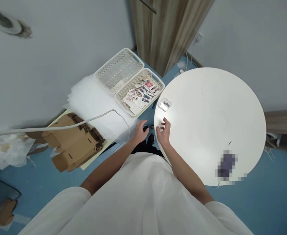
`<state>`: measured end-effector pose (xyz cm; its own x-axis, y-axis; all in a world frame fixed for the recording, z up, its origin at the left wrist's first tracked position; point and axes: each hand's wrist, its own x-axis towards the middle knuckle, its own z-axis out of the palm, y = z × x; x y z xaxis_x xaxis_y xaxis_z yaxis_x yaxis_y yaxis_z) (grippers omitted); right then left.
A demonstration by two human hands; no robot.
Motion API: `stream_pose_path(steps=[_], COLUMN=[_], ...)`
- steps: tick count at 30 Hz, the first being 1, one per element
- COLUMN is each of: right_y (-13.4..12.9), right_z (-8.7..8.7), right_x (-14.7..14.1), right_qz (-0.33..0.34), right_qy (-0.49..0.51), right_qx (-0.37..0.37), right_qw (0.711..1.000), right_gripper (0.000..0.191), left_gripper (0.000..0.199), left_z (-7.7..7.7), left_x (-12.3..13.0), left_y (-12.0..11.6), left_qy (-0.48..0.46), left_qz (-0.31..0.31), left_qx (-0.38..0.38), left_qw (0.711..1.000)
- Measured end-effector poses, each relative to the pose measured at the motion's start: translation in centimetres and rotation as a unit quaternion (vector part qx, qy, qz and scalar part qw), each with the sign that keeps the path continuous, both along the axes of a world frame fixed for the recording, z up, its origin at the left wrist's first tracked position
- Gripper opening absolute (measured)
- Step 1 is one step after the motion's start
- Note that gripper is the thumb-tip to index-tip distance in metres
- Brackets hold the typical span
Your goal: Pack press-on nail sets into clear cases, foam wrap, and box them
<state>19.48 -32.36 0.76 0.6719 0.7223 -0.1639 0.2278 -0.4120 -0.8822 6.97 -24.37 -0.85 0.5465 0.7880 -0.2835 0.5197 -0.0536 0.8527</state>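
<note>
My left hand (pixel 141 131) hovers over the gap between the side table and the round table, holding nothing, its thumb and fingers apart. Over the near left edge of the white round table (pixel 207 114) is my right hand (pixel 164 131), empty, with fingers spread and slightly curled. Just beyond it lies a small clear plastic box (pixel 165 104) with a few dark oval pieces inside. To the left, a white basket (pixel 133 113) holds many cards bearing coloured nail-like pieces (pixel 145 98). Behind that basket stands another white basket (pixel 104 70) containing clear plastic boxes (pixel 121 68).
White translucent sheets (pixel 92 98) and flattened brown cardboard boxes (pixel 77 140) cover the side table. A white cable (pixel 89 120) runs above them. A pixelated dark object (pixel 226 165) lies at the round table's near right. A wood-grain cabinet (pixel 163 32) stands at the back.
</note>
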Motion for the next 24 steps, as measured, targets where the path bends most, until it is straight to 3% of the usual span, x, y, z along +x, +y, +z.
stream_pose_path(steps=[4,13,19,24], right_y=[0.0,2.6,5.0,7.2], right_z=[0.7,0.8,-0.3,-0.6], right_x=[-2.2,-6.9,-10.3,-12.1], right_qz=[0.095,0.287,0.341,0.37], right_qy=[-0.001,-0.003,-0.029,-0.083], right_qx=[0.022,0.015,-0.049,-0.103], right_qw=[0.995,0.958,0.938,0.919], right_gripper=[0.056,0.051,0.048,0.044], left_gripper=[0.041,0.037,0.036,0.039], left_z=[1.0,2.0,0.9,-0.5], left_x=[-3.3,-11.9,-18.0,-19.6], left_y=[-0.5,1.6,2.4,3.7], left_qy=[0.007,0.011,0.017,0.009], left_qz=[0.063,0.189,0.204,0.205], left_qx=[0.02,0.055,0.058,0.029], left_qw=[0.998,0.98,0.977,0.978])
